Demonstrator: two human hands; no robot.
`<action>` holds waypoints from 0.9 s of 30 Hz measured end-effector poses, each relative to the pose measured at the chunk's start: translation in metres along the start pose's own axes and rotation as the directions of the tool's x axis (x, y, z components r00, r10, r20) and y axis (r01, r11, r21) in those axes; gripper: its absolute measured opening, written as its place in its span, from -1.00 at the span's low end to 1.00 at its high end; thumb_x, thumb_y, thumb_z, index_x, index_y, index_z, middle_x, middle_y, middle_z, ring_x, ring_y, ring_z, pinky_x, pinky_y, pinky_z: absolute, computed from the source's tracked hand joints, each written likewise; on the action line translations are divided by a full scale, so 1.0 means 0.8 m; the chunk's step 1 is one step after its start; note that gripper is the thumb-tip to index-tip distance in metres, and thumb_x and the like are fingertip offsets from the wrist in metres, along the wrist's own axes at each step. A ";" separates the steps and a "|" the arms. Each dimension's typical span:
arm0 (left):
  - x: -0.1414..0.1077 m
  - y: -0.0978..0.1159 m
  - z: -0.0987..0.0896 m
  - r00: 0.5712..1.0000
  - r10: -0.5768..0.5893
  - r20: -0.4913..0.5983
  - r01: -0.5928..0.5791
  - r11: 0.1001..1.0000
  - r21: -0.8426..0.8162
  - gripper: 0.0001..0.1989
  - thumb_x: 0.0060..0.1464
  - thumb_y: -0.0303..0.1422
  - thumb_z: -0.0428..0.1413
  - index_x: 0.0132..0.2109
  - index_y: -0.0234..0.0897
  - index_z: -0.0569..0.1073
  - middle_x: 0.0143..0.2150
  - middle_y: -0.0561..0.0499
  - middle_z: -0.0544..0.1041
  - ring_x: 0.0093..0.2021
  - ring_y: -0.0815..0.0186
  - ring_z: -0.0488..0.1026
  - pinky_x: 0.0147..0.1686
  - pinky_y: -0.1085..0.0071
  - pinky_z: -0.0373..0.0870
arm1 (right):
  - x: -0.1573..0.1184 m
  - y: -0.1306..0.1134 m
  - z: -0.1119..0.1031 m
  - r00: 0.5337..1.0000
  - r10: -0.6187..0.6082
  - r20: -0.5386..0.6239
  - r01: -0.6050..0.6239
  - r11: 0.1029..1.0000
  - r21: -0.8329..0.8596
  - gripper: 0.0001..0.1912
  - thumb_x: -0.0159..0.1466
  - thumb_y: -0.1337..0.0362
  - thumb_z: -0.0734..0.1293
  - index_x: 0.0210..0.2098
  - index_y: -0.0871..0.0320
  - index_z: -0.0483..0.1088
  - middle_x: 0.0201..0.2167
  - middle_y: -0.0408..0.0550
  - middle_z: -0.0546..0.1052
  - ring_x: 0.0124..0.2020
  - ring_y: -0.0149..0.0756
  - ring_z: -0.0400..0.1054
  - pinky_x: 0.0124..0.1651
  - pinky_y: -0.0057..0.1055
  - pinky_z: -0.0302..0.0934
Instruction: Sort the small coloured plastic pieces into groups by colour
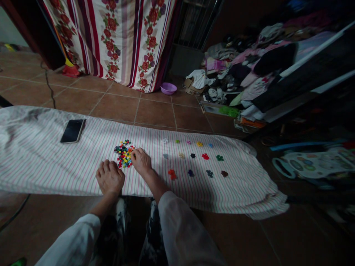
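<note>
A mixed pile of tiny coloured pieces [124, 153], perhaps beads or small bricks, lies on the striped cloth [149, 133]. My right hand [142, 162] is at the pile's right edge, thumb and fingers pinched together; whatever is between the fingertips is hidden. Just below the pile, my left hand [110, 178] rests palm down on the cloth, its fingers slightly bent and apart. To the right, small one-colour heaps lie in three rows, among them a red heap [205, 156], an orange heap [172, 174], a yellow heap [199, 144] and a brown heap [224, 173].
A phone [72, 131] lies on the cloth at the left. Beyond the cloth are a tiled floor, a purple basin [168, 88], a floral curtain [124, 40] and a red broom [71, 69]. Piled clothes [246, 70] fill the back right.
</note>
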State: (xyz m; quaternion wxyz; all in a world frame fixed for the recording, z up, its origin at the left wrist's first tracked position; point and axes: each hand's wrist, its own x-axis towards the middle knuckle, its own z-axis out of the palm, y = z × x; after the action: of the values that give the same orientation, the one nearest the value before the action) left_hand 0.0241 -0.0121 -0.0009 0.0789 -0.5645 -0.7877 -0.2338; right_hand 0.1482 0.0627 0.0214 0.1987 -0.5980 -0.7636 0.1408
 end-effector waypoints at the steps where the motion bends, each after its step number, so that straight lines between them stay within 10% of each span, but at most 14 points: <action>1: 0.000 0.000 0.000 1.000 -0.002 -0.002 0.002 1.000 -0.003 -0.64 0.14 -0.34 -0.11 0.00 -0.41 0.40 0.15 -0.32 0.39 0.25 -0.02 0.20 0.18 0.04 0.11 | 0.000 0.001 0.001 1.000 -0.013 -0.001 0.013 1.000 0.003 -0.82 0.37 0.22 0.19 -0.21 0.02 0.44 -0.17 -0.12 0.47 -0.15 -0.35 0.37 -0.13 -0.47 0.23; 27: 0.001 0.000 -0.002 1.000 -0.007 0.010 0.007 1.000 -0.002 -0.65 0.14 -0.34 -0.10 -0.01 -0.39 0.40 0.15 -0.30 0.38 0.25 -0.03 0.21 0.17 0.05 0.11 | -0.001 0.004 0.001 0.998 -0.025 0.056 0.019 0.994 0.107 -0.78 0.33 0.32 0.22 -0.08 0.04 0.43 -0.07 -0.10 0.44 -0.05 -0.36 0.35 0.01 -0.44 0.24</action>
State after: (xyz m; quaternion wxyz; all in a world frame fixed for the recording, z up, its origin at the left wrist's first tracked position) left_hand 0.0238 -0.0123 0.0003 0.0737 -0.5627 -0.7899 -0.2323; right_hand 0.1511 0.0629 0.0191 0.2098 -0.5740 -0.7669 0.1959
